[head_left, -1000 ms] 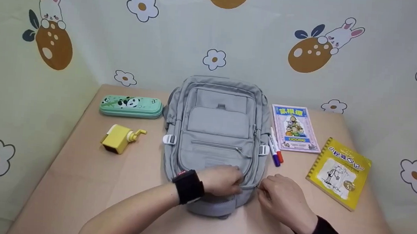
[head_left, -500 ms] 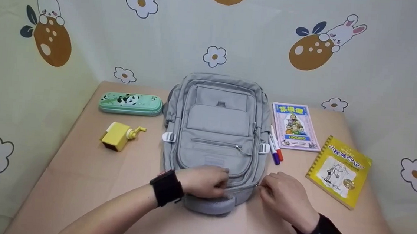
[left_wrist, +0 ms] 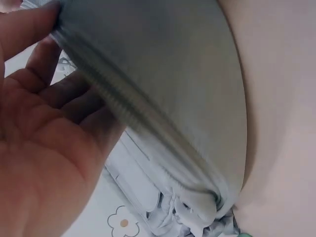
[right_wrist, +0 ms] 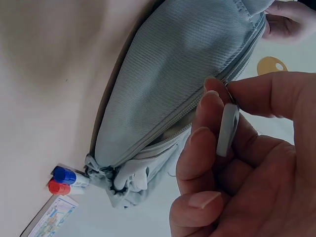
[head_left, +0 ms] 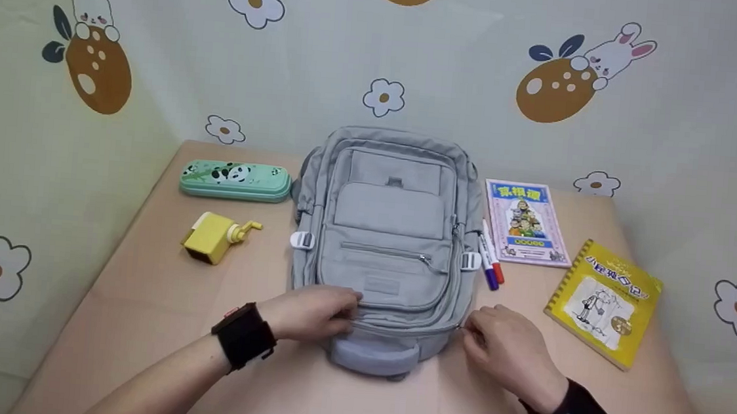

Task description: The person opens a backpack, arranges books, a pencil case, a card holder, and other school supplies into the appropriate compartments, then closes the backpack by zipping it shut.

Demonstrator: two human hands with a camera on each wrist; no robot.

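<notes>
A grey backpack [head_left: 389,212] lies front side up, its padded handle end toward me. My left hand [head_left: 314,311] pinches the fabric edge along the zipper [left_wrist: 143,118] at the near end, thumb on one side and fingers on the other in the left wrist view. At the near right corner my right hand [head_left: 505,346] pinches the zipper's slider between thumb and fingertips. Its pale pull tab [right_wrist: 228,129] hangs against the curled fingers in the right wrist view. On the side of that slider toward the markers, the zipper's two edges stand apart.
Left of the backpack are a green panda pencil case [head_left: 235,181] and a yellow crank pencil sharpener [head_left: 209,237]. To its right lie a blue-capped marker [head_left: 488,262], a red-capped marker [head_left: 496,267], a pink-bordered book [head_left: 525,222] and a yellow book [head_left: 604,304].
My left hand has slid leftward along the backpack's near edge, showing more of the zipper line and handle. My right hand has stayed at the corner with the slider.
</notes>
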